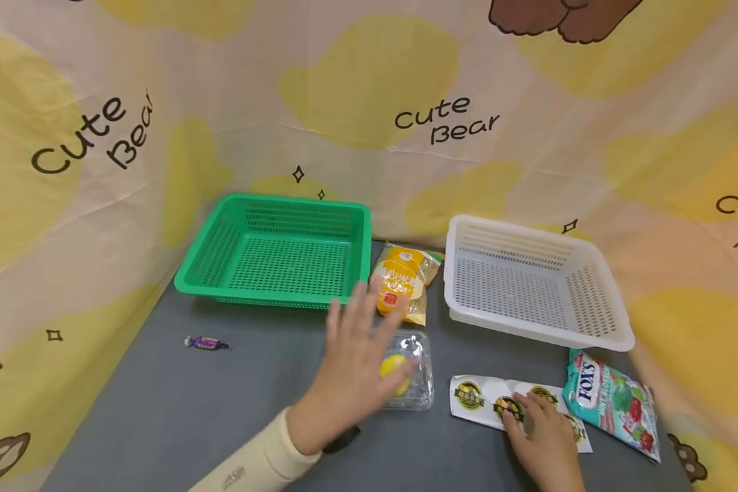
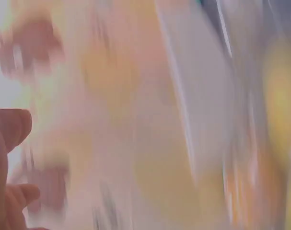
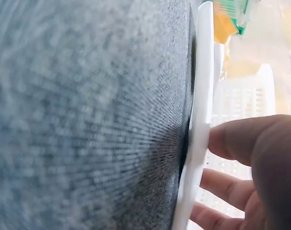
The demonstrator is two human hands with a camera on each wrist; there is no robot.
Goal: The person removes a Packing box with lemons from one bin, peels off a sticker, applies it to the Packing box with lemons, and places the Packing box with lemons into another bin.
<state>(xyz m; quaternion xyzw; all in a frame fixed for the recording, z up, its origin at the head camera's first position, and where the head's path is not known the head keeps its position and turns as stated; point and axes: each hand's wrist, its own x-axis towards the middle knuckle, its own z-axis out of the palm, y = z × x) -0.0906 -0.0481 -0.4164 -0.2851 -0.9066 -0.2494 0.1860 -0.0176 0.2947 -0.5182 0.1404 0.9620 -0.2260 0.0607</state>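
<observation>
In the head view my left hand (image 1: pixel 353 365) is spread wide above the table, overlapping a clear plastic box (image 1: pixel 426 383) with a round yellow thing (image 1: pixel 391 365) inside. Its fingers hold nothing. Motion blurs the left wrist view, where some fingertips (image 2: pixel 20 127) show at the left edge. My right hand (image 1: pixel 546 441) rests its thumb and fingers on a flat white strip (image 1: pixel 470 398) printed with round black-and-gold emblems. From the right wrist view, the thumb (image 3: pixel 231 139) and fingers touch the upper face of this strip, which lies on the grey table.
Behind stand a green basket (image 1: pixel 270 298) at left and a white basket (image 1: pixel 529 335) at right. Between them lies a yellow food bag (image 1: pixel 406 277). A FOX'S candy bag (image 1: pixel 615 406) lies right of the strip, a purple wrapped candy (image 1: pixel 206 343) far left. Something dark (image 1: pixel 343 439) shows by my left wrist.
</observation>
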